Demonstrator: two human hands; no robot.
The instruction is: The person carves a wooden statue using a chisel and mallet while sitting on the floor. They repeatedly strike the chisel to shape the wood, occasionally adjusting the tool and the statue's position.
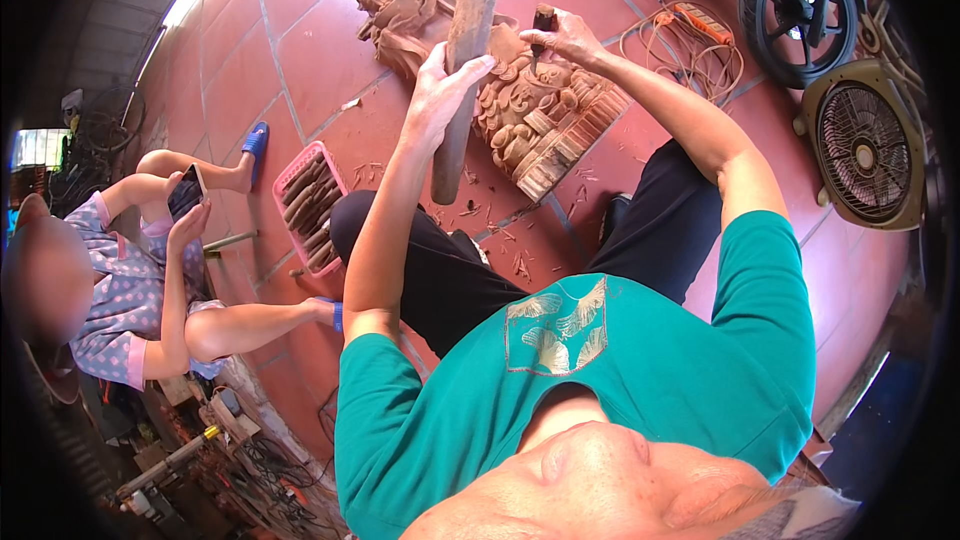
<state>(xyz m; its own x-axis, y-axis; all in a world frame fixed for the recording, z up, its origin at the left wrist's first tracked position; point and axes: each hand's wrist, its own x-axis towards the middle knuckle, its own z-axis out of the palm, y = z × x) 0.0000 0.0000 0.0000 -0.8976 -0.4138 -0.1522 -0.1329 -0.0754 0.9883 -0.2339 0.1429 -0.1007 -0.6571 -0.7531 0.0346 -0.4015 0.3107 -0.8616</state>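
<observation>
Head view: the left hand is holding a long wooden club around its middle, fingers closed and thumb lying across the wood, while the right hand is gripping a dark-handled chisel in curled fingers. The brown wooden carving is lying on the red-tiled floor just beyond the person's knees, its broad base pointing near and right, its narrower end far and left. The chisel is pointing down at the ornate middle of the carving, though whether its edge is touching cannot be told. For good work here, the right hand should be steadying the chisel at a constant slant, keeping fingers below the handle's end, and the left should be giving short, light taps squarely on it, since the raised relief is looking easy to split. Nobody is bracing the carving by hand, so watching for it rocking would be wise. Loose chips are lying near it and may be worth brushing off. To the left, a pink basket is holding more tools; far right, an orange power strip is lying clear of both arms.
</observation>
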